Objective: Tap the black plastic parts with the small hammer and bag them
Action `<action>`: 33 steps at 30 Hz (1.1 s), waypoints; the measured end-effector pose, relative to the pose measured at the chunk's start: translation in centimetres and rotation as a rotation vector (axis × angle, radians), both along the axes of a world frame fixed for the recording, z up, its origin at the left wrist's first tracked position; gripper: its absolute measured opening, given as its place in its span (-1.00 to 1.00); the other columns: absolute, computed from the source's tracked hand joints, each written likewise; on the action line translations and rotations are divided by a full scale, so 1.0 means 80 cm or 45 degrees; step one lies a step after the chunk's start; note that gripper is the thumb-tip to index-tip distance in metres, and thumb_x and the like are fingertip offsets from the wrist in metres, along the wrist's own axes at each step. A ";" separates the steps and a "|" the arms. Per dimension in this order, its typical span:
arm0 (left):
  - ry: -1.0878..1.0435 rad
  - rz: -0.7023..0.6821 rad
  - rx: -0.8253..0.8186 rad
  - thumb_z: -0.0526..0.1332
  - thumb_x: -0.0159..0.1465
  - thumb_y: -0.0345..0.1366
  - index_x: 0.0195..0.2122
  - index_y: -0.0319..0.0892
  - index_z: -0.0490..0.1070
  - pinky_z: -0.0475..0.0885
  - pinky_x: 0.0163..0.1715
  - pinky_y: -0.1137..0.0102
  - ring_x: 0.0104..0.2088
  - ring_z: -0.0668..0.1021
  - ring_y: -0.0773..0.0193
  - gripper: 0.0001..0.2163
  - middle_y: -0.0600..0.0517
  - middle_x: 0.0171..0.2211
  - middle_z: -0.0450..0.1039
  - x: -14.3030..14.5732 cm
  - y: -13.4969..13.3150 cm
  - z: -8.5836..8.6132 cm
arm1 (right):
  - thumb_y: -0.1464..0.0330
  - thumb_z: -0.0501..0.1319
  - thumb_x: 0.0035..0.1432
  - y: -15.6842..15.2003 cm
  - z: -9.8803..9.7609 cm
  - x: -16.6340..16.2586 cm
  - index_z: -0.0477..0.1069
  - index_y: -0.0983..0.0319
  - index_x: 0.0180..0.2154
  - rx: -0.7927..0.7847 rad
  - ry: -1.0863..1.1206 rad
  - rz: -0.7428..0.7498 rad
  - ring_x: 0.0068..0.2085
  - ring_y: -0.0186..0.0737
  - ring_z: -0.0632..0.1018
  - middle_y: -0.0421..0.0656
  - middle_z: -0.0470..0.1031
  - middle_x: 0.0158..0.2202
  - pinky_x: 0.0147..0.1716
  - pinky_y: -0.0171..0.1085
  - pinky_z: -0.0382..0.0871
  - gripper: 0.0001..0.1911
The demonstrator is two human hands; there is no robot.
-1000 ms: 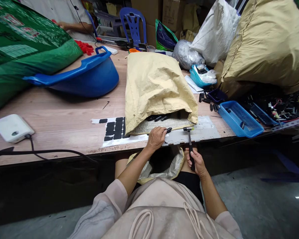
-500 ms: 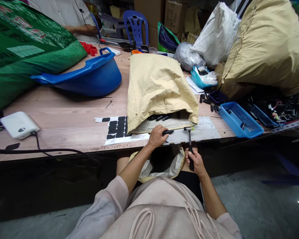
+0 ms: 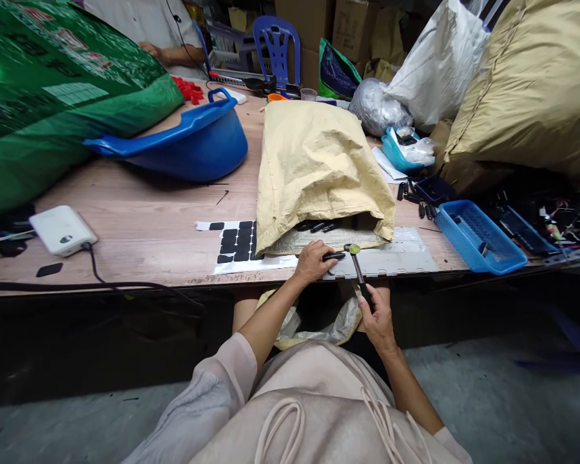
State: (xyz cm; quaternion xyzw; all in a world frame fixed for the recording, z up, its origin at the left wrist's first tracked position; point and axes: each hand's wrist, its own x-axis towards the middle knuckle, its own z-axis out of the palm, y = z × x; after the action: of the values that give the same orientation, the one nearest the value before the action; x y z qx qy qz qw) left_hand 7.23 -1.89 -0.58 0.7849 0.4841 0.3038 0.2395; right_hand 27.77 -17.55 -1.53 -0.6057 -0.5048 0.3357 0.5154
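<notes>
My left hand is closed on a small black cylindrical part at the table's front edge; I cannot make out its exact kind. A hammer with a metal shaft and a yellowish striking face is in my right hand, fingers wrapped round its black handle. The hammer's head is tilted close to the right end of the black part. Just behind both hands lies a tan sack, its mouth facing me, with several black parts inside. A second opened sack hangs between my knees.
Left stand a blue basin, a green sack and a white box with a cable. A blue basket sits right, near loose black parts. Under the tan sack's edge is a sheet of black stickers. Another person's arm shows behind.
The hammer has swung leftward and its head has turned, coming nearer the black part. My left hand keeps its hold on that part. The whole view has shifted a little.
</notes>
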 end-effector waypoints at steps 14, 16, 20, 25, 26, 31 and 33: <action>0.000 0.034 -0.027 0.44 0.23 -0.30 -0.18 -0.08 0.61 0.42 -0.06 0.22 -0.13 0.52 0.11 -0.86 0.00 -0.25 0.52 0.003 -0.001 0.003 | 0.17 0.40 0.22 -0.002 -0.012 -0.009 0.60 0.18 0.07 -0.099 -0.028 0.047 0.11 0.09 0.61 0.00 0.64 0.06 0.12 -0.03 0.54 -0.58; -0.002 0.033 -0.028 0.43 0.24 -0.30 -0.19 -0.07 0.61 0.42 -0.06 0.22 -0.13 0.52 0.11 -0.87 0.00 -0.24 0.53 0.003 -0.001 0.003 | 0.17 0.40 0.21 -0.002 -0.017 -0.009 0.61 0.18 0.06 -0.118 -0.003 0.045 0.11 0.09 0.61 0.00 0.65 0.05 0.14 -0.01 0.52 -0.58; -0.010 0.017 -0.021 0.42 0.25 -0.27 -0.18 -0.08 0.60 0.42 -0.06 0.21 -0.13 0.52 0.11 -0.87 0.00 -0.24 0.54 0.003 -0.001 0.004 | 0.16 0.40 0.21 0.000 -0.026 0.006 0.60 0.16 0.06 -0.155 0.112 -0.008 -0.12 -0.01 0.64 -0.05 0.67 -0.14 -0.19 -0.13 0.60 -0.59; -0.029 0.000 0.007 0.16 0.46 -0.22 -0.22 -0.09 0.56 0.40 -0.07 0.24 -0.18 0.51 0.16 -0.80 0.00 -0.29 0.51 0.000 -0.001 0.004 | 0.08 0.40 0.18 0.006 -0.023 0.041 0.57 0.19 0.03 -0.312 0.431 0.036 -0.61 -0.36 0.35 -0.21 0.53 -0.45 -0.68 -0.34 0.23 -0.54; -0.030 0.000 0.011 0.10 0.49 -0.23 -0.26 -0.10 0.54 0.40 -0.07 0.24 -0.19 0.50 0.17 -0.75 0.00 -0.30 0.50 -0.001 0.000 0.004 | 0.05 0.40 0.17 0.008 -0.021 0.047 0.56 0.19 0.02 -0.343 0.499 0.059 -0.62 -0.38 0.33 -0.22 0.52 -0.45 -0.69 -0.35 0.20 -0.52; -0.041 0.034 0.014 0.00 0.53 -0.24 -0.39 -0.11 0.41 0.39 -0.10 0.26 -0.23 0.47 0.18 -0.66 -0.01 -0.35 0.44 -0.003 0.000 0.002 | -0.02 0.45 0.07 0.012 -0.025 0.054 0.56 0.24 -0.02 -0.409 0.644 0.134 -0.63 -0.42 0.30 -0.26 0.46 -0.49 -0.70 -0.39 0.17 -0.42; -0.049 0.038 0.013 0.00 0.53 -0.24 -0.41 -0.10 0.37 0.40 -0.12 0.26 -0.24 0.47 0.17 -0.65 -0.01 -0.36 0.43 -0.003 0.000 0.003 | -0.03 0.45 0.07 0.013 -0.030 0.051 0.56 0.24 -0.04 -0.386 0.638 0.140 -0.64 -0.43 0.28 -0.27 0.44 -0.51 -0.71 -0.40 0.17 -0.43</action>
State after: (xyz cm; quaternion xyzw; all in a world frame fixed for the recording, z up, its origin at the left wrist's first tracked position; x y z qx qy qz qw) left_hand 6.99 -1.91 -0.35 0.7726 0.4896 0.3249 0.2403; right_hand 31.84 -16.52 -3.96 -0.5458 -0.3378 0.5737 0.5087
